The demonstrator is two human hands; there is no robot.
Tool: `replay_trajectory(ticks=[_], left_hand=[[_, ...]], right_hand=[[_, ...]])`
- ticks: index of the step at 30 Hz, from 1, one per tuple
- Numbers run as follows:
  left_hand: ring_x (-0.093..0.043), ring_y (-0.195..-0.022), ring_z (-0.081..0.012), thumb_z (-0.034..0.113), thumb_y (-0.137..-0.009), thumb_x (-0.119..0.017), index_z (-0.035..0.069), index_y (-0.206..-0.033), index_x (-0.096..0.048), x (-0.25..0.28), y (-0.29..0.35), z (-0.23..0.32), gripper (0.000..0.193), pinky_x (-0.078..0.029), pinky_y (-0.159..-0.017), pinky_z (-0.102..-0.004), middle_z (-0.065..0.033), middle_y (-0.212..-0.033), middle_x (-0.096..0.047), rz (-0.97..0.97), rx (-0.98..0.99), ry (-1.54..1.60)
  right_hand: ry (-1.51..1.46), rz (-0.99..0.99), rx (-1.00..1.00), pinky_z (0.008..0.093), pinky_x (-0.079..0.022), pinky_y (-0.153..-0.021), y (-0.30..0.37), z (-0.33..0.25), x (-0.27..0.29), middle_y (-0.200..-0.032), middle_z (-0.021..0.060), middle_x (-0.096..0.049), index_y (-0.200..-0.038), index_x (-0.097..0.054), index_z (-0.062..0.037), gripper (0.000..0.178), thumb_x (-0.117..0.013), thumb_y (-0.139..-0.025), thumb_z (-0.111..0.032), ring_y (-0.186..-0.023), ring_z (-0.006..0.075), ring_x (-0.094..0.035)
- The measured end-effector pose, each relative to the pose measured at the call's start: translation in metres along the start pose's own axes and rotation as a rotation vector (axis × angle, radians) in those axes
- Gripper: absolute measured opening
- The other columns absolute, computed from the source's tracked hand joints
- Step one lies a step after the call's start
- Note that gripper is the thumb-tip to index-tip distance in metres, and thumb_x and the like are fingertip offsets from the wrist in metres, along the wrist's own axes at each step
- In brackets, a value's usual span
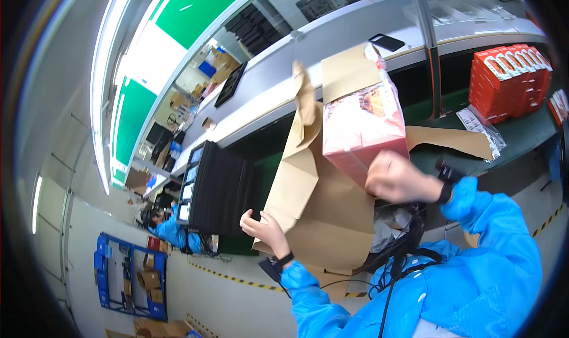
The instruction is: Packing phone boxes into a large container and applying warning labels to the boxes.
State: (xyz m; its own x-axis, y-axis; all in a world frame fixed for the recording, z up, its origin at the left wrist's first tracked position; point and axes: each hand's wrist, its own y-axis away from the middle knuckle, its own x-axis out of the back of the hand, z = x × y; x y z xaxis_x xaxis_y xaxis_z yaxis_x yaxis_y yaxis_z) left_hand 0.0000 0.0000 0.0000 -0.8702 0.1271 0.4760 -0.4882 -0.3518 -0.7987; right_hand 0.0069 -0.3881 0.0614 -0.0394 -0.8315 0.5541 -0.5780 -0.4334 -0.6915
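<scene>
Bundle (361, 124), block-shaped, red and pale pink, in glossy film: set in front of the person; long axis running away from the body toward the raised shelf (269, 80), red near end turned to the wearer, pale printed face up. Brown panel (351, 74) over the far part of its upper face.

Brown cardboard sheet (335, 219), creased and folded: to the left of the bundle and on its near side, one crumpled flap standing at its far left. Cardboard strip (453, 141): right of the bundle, on the dark green bench top (521, 130). Silver packet (477, 127): past the strip from the bundle. Red boxes (511, 83), stacked: farther right of the bundle. Phone-like black slab (386, 41): beyond the bundle, on the shelf. Black trays (222, 187), stacked: left of the bundle. Blue rack (130, 278): on the floor, well left of the bundle. Co-worker (178, 234) in blue: left of the bundle, past the trays.

Right hand (398, 179): blurred, fingers curled nearly into a fist, at the bundle's near right corner; grip cannot be told. Left hand (269, 230): half open, fingers bent, at the sheet's left edge, left of the bundle; whether it pinches the cardboard cannot be told.
</scene>
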Motion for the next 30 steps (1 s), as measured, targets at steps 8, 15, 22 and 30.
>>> replay_trajectory(ticks=[8, 15, 22, 30], left_hand=[[-0.054, -0.094, -0.0303, 0.0, -0.08, -0.059, 0.001, -0.095, -0.058, -0.016, -0.034, 0.176, 0.015, -0.043, -0.083, -0.0364, -0.0131, -0.098, -0.058, -0.353, -0.517, 0.695], [-0.05, -0.096, -0.0361, 0.017, -0.082, -0.062, -0.003, -0.116, -0.049, -0.105, -0.062, 0.213, 0.041, -0.042, -0.081, -0.042, -0.0184, -0.107, -0.053, -0.506, -0.711, 0.644], [-0.049, -0.065, -0.0238, 0.013, -0.082, -0.062, 0.002, -0.081, -0.064, -0.084, -0.084, 0.23, 0.011, -0.04, -0.066, -0.0377, -0.0075, -0.065, -0.05, -0.621, -0.644, 0.641], [-0.056, -0.054, -0.0138, 0.007, -0.083, -0.063, -0.003, -0.085, -0.062, -0.053, -0.09, 0.265, 0.01, -0.045, -0.053, -0.0247, -0.0077, -0.069, -0.057, -0.638, -0.204, 0.844]], right_hand=[[0.345, -0.033, -0.236, 0.0363, -0.044, -0.078, -0.06, 0.072, 0.061, -0.087, 0.0107, -0.061, -0.093, -0.064, -0.0046, 0.016, -0.057, -0.081, -0.013, -0.09, 0.0267, -0.055], [0.637, -0.019, -0.153, 0.0438, -0.044, -0.086, -0.091, 0.116, 0.047, -0.11, 0.0144, -0.051, -0.111, -0.055, -0.0041, 0.037, -0.058, -0.076, -0.016, -0.102, 0.0335, -0.05], [0.798, 0.006, 0.024, 0.0429, -0.046, -0.08, -0.11, 0.149, 0.066, -0.083, 0.0143, -0.063, -0.099, -0.058, -0.0024, 0.024, -0.056, -0.078, -0.013, -0.097, 0.0338, -0.054], [-0.367, -0.305, -0.325, 0.032, -0.046, -0.063, -0.149, 0.117, 0.061, -0.088, 0.0147, -0.061, -0.103, -0.053, -0.0001, 0.042, -0.051, -0.091, -0.041, -0.076, 0.0174, -0.058]])
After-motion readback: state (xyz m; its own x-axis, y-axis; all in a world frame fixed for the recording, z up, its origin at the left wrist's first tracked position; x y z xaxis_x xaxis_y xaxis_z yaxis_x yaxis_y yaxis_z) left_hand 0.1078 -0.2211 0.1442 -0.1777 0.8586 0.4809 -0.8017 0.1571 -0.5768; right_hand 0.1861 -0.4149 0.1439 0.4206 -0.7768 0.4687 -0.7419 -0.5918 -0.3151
